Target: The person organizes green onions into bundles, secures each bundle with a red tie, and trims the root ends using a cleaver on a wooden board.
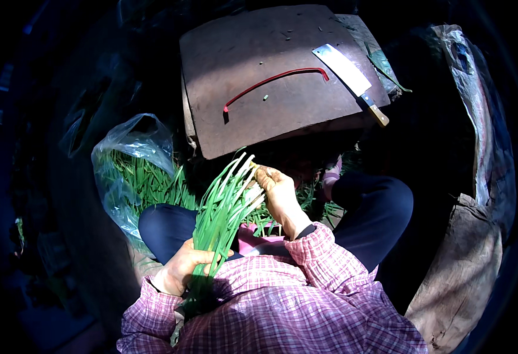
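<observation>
A bunch of green stalks with white ends, like garlic chives or scallions (219, 200), slants across my lap, white ends up and to the right. My left hand (183, 264) is wrapped round its lower, leafy part. At the white ends, my right hand (276, 192) is closed, with thumb and fingers pinched together by the stalk tips. A small yellowish bit shows at those fingertips; whether it is a stalk end or a loose leaf I cannot tell.
Ahead stands a low brown board (253, 53) bearing a red strip (276, 76) and a cleaver (347, 71) with a wooden handle over the right edge. A clear plastic bag (144, 141) of greens sits at left. Brown sacking (459, 277) lies at right.
</observation>
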Motion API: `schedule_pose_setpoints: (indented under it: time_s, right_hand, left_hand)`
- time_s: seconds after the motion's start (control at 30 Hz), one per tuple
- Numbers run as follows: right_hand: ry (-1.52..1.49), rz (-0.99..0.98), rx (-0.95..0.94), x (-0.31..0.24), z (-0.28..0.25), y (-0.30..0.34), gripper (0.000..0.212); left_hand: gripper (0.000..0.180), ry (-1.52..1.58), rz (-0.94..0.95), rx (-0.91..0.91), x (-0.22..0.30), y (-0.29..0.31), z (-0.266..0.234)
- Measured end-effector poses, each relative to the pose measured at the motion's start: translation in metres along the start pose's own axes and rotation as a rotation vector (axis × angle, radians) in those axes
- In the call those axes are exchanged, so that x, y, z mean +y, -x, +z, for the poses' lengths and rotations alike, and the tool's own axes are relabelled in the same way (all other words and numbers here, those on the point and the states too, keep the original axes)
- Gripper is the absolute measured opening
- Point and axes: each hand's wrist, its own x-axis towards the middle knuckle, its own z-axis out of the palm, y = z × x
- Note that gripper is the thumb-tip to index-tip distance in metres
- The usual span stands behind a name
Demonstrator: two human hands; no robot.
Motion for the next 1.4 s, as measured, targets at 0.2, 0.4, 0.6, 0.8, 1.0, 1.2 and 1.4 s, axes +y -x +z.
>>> schedule_pose_setpoints:
  time_s: [0.2,0.4,0.6,0.8,1.0,1.2,1.4]
  right_hand:
    - [0.279,-0.184,-0.046,-0.018,0.017,0.027,0.070]
    - [-0.084,-0.054,0.010,-0.003,-0.014,-0.009,0.036]
    - [0.375,-0.162,0.013,-0.039,0.006,0.028,0.054]
    - [0.284,-0.383,0.116,-0.031,0.012,0.023,0.064]
    - [0.487,-0.277,0.030,-0.023,0.016,0.025,0.077]
    - [0.072,-0.153,0.054,-0.005,-0.002,-0.001,0.038]
    - [0.106,-0.233,-0.098,-0.028,-0.002,0.012,0.057]
  left_hand:
    - [0.036,-0.065,0.041,-0.046,0.008,0.001,0.005]
    - [0.038,-0.013,0.005,-0.100,-0.003,-0.007,-0.006]
    - [0.040,-0.079,0.129,0.020,0.003,0.003,0.008]
    - [0.034,-0.259,0.205,0.165,-0.004,0.000,0.008]
    - [0.032,-0.353,0.266,0.295,-0.006,-0.006,0.015]
    - [0.033,-0.247,0.229,0.191,-0.003,-0.009,0.009]
    - [0.031,-0.259,0.225,0.201,0.000,-0.003,0.012]
